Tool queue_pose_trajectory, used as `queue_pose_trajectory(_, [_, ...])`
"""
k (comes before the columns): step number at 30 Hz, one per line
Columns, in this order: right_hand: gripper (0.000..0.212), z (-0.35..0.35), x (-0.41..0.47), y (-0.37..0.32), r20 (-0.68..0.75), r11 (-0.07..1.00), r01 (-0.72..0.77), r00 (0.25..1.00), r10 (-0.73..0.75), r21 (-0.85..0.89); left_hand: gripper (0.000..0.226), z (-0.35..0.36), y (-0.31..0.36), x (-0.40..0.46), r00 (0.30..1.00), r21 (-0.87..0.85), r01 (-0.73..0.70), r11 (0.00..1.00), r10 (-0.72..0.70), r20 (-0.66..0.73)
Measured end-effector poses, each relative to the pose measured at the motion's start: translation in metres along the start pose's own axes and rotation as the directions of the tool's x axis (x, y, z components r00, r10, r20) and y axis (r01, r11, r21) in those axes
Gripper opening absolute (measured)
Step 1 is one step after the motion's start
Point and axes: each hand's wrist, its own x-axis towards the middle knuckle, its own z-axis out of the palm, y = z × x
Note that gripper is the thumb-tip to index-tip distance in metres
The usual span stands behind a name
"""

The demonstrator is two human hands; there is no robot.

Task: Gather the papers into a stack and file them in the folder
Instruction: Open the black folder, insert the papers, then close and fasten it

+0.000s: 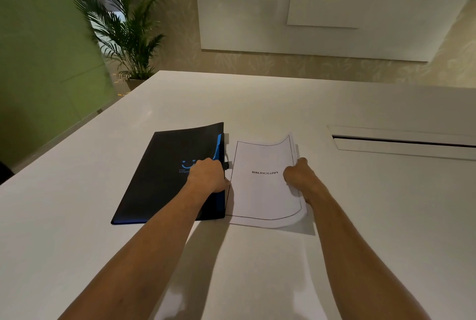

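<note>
Head view, and here's the table [334, 216], a smooth, matte white slab with a long slot [404, 141] cut into it off to the right. On it lies the folder [164, 178]: dark, slick plastic with a faint sheen, blue trim showing along its right edge, its cover bowed up a little at the far corner. Just beside it on the right sits the stack [260, 191] of white papers, top sheet framed by a thin black line with BIBLIOGRAPHY printed in the middle, and its right side curling upward. The left hand [206, 175] is curled knuckles-up over the folder's right edge, fingers hooked around the cover. The right hand [298, 174] is clenched on the stack's right edge, lifting it. Both forearms stretch straight out, bare. A leafy palm [126, 29] stands back left.
</note>
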Motion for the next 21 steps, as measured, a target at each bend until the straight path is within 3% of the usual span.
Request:
queue_pose_trajectory(5, [0.056,-0.011,-0.002,0.009,0.054,0.990,0.001,0.999,-0.008,0.142,0.047,-0.003,-0.003,-0.003,1.000,-0.042,-0.003,0.999,0.004,0.013])
queue_pose_trajectory(8, [0.050,-0.024,-0.003,0.008,0.022,0.958,0.039,0.999,-0.047,0.283,0.034,-0.011,-0.010,-0.005,0.999,-0.104,-0.012,0.995,0.016,0.037])
queue_pose_trajectory(12, [0.044,-0.046,-0.016,-0.005,-0.099,0.878,0.151,0.988,-0.119,0.453,0.015,-0.015,-0.021,-0.009,1.000,-0.191,0.005,0.982,-0.003,0.014])
queue_pose_trajectory(17, [0.047,-0.049,-0.029,-0.027,-0.270,0.782,0.287,0.950,-0.157,0.553,0.028,-0.019,-0.012,-0.013,0.997,-0.237,-0.010,0.971,-0.007,-0.071])
queue_pose_trajectory(21, [0.044,-0.030,-0.045,-0.039,-0.357,0.791,0.377,0.909,-0.215,0.482,0.032,-0.026,-0.002,-0.015,0.995,-0.256,-0.030,0.966,0.006,-0.097])
